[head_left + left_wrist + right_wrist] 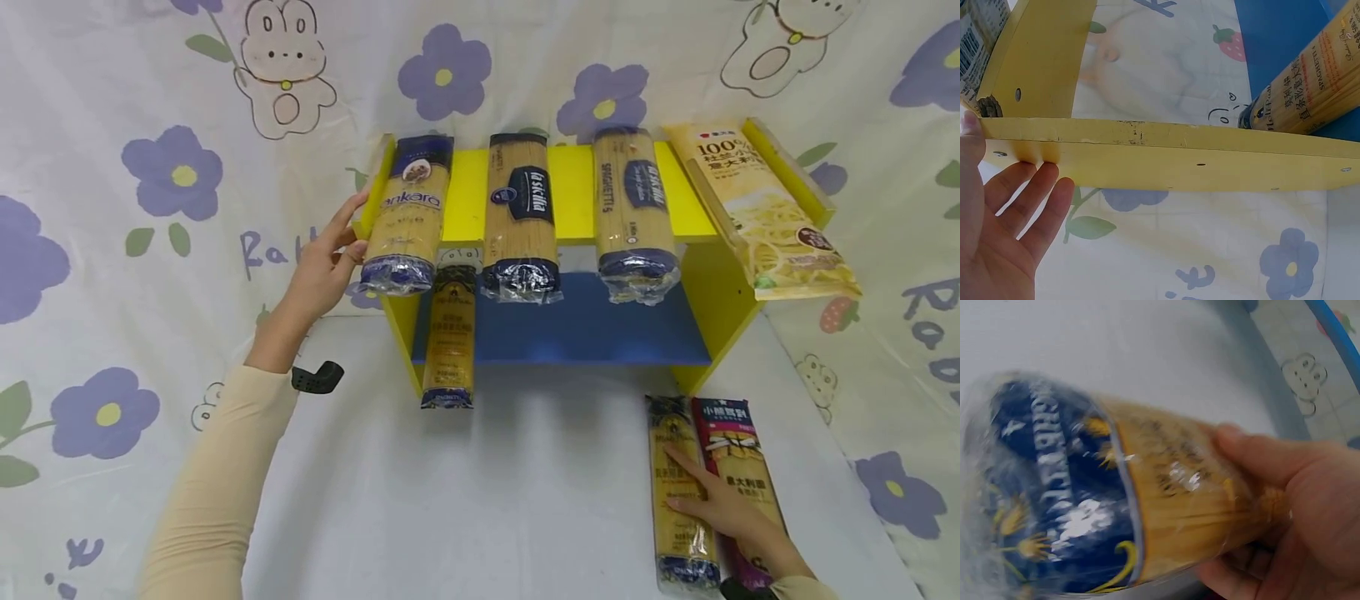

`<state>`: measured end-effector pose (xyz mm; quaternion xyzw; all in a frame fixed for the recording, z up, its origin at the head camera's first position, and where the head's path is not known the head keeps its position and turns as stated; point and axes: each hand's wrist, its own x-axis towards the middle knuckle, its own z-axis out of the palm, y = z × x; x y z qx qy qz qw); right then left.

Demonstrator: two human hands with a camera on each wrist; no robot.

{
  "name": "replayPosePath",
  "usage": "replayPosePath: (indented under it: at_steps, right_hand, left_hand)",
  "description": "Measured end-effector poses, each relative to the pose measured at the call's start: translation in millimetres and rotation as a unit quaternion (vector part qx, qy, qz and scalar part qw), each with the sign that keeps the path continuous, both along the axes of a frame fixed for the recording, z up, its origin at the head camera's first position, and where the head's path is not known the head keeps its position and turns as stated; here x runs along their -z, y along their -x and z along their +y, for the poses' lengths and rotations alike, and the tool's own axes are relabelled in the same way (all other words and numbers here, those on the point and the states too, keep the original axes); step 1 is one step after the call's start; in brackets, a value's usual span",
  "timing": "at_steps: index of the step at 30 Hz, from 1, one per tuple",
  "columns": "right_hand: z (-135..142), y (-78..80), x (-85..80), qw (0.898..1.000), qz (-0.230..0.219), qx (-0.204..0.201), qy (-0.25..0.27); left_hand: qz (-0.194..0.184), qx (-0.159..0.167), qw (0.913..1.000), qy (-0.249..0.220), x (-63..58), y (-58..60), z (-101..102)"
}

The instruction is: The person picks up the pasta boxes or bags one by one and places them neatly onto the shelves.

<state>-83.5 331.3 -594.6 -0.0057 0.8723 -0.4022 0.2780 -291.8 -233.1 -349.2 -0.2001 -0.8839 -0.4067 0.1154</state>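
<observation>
My left hand (322,267) is at the left end of a yellow and blue shelf (1222,165). Its fingertips press the outer face of the side panel, and the thumb lies over the front edge. Beside that thumb, a pack of Ankara pasta (408,217) rests on the upper tier. At lower right, my right hand (723,504) grips a clear-wrapped pack of spaghetti (1172,487) with a blue end, its thumb on one side and fingers on the other. A pink and dark pasta pack (750,475) lies alongside, partly covered by this hand.
Two La Sicilia spaghetti packs (520,217) (636,204) and a yellow noodle bag (765,208) lie on the upper tier, overhanging its front. Another spaghetti pack (452,342) sits at the left of the blue lower tier (585,321). A patterned cloth (180,275) hangs behind.
</observation>
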Motion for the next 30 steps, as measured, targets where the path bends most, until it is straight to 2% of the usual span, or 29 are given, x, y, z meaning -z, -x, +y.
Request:
replayPosePath:
  at_steps: [3,6,10,14,15,16,18,22,26,30]
  right_hand:
    - [1.4,-5.7,0.2,0.996,-0.032,0.03,0.078]
    - [3.1,-9.0,-0.7,0.985,-0.064,0.052,0.152]
    - [6.7,-11.1,-8.5,0.965,-0.114,0.051,0.232]
    - [11.4,-11.7,-21.0,0.937,-0.166,0.045,0.305]
    - [10.7,-11.8,-25.5,0.934,-0.172,0.051,0.309]
    - [10.0,-12.2,-30.5,0.935,-0.172,0.056,0.305]
    - [7.0,-13.1,-42.1,0.943,-0.157,0.063,0.286]
    - [-1.9,-16.1,-67.5,0.972,-0.11,0.036,0.203]
    - [-11.7,-18.3,-90.1,0.975,-0.077,-0.022,0.208]
    - [-28.4,-19.4,-109.6,0.961,-0.038,-0.07,0.264]
  left_hand:
    - [-0.002,0.001,1.0,0.003,1.4,0.4,1.1]
    - [-0.002,-0.002,1.0,0.004,1.1,0.0,1.8]
    - [0.0,-0.001,1.0,0.0,0.0,-0.3,2.3]
    - [-0.005,-0.002,1.0,-0.002,-0.3,-0.6,1.9]
    - [-0.006,-0.004,1.0,-0.001,-0.2,-0.7,1.6]
    - [-0.006,-0.005,1.0,-0.001,-0.2,-0.9,1.5]
    - [-0.005,-0.006,1.0,-0.001,-0.1,-1.0,1.3]
    - [-0.006,-0.007,1.0,-0.002,0.0,-1.2,1.3]
    - [-0.009,-0.008,0.9999,-0.002,-0.1,-1.3,1.5]
    - [-0.009,-0.008,0.9999,-0.002,-0.3,-1.2,1.9]
